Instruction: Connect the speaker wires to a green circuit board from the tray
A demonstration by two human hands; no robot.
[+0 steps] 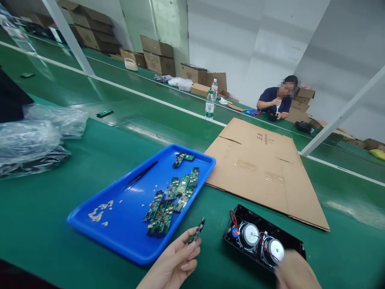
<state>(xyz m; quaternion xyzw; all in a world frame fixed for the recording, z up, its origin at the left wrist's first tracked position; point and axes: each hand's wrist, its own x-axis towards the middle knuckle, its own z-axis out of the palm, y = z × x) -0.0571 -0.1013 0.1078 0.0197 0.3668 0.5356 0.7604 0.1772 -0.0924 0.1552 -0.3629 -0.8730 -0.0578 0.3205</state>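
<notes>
My left hand (176, 261) pinches a small green circuit board (197, 230) by its lower end, just right of the blue tray (120, 237). Several more green circuit boards (171, 200) lie in a loose row inside that tray, with small white scraps (99, 210) near its left end. My right hand (296, 271), blurred, rests on the near right corner of an open black speaker housing (258, 237) that shows two round silver speaker drivers (262, 243) and red wires.
A flattened cardboard sheet (264, 168) lies beyond the housing. Crumpled plastic bags (33, 138) sit at the left. Across the green bench stand two water bottles (209, 105), cardboard boxes (158, 56), and a seated person (278, 102) working with their hands. A white post (339, 114) slants at right.
</notes>
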